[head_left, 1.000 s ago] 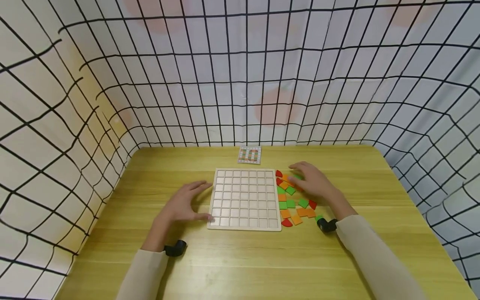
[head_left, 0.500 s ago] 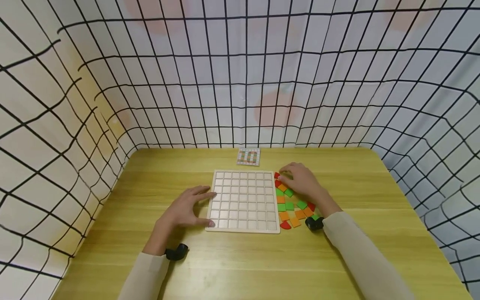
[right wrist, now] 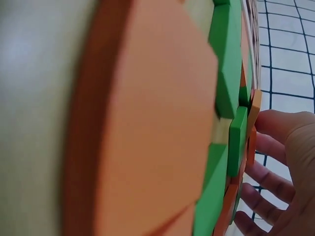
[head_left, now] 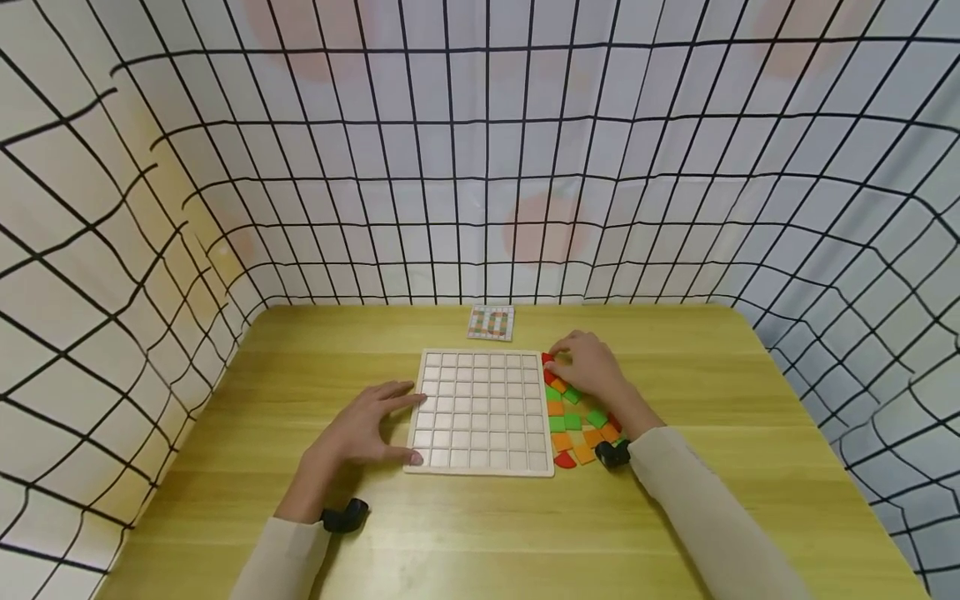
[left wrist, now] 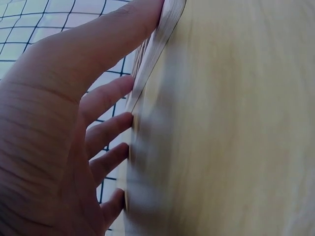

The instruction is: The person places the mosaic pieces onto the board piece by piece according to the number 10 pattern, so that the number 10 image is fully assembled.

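A pale wooden board with a square grid lies flat on the table. At its left edge rests my left hand, fingers spread, with the thumb on the near left corner and the index finger on the rim. My right hand is over the far end of a heap of flat tiles beside the board's right edge. Its thumb and index finger are either side of a red rounded piece, apart from each other. In the right wrist view, the thumb is close to an orange tile and the fingers are spread.
Several green tiles, orange tiles and red rounded pieces lie loosely along the board. A small card with a coloured grid pattern lies beyond it. Black netting over a pale cloth encloses the table's back and sides.
My right hand has moved left over the tiles, toward the board's far right corner. My left hand has kept its place on the board's left edge. The view has shifted slightly.
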### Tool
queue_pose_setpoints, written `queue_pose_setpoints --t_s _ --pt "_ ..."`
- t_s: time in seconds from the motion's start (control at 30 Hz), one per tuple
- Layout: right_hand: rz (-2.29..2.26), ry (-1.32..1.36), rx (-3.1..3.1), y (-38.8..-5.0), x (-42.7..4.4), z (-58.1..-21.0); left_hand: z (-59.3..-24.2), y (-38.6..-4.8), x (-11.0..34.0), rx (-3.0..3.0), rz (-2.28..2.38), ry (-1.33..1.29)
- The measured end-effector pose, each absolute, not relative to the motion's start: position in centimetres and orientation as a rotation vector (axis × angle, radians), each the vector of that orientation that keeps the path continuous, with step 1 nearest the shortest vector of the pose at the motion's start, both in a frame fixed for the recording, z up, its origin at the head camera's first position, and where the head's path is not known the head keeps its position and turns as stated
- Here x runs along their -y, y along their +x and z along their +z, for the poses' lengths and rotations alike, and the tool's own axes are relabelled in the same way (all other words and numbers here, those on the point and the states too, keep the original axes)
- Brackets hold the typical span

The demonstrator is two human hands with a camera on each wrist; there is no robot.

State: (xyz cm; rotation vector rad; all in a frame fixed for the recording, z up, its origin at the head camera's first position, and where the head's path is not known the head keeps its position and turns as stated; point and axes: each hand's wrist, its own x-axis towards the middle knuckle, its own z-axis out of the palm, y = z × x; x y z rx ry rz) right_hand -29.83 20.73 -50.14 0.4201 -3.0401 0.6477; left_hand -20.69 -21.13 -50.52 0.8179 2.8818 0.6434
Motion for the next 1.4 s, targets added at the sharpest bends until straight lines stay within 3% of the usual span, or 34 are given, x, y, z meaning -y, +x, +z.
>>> queue_pose_setpoints --t_s 0.9,1.4 --pt "0.769 0.395 3.013 -28.2 -19.9 -50.4 -50.7 -19.8 21.8 -2.833 0.671 0.807" --pt "0.796 0.586 2.983 -27.8 -17.2 -48.6 -50.4 -20.5 21.2 -2.839 0.71 0.796"
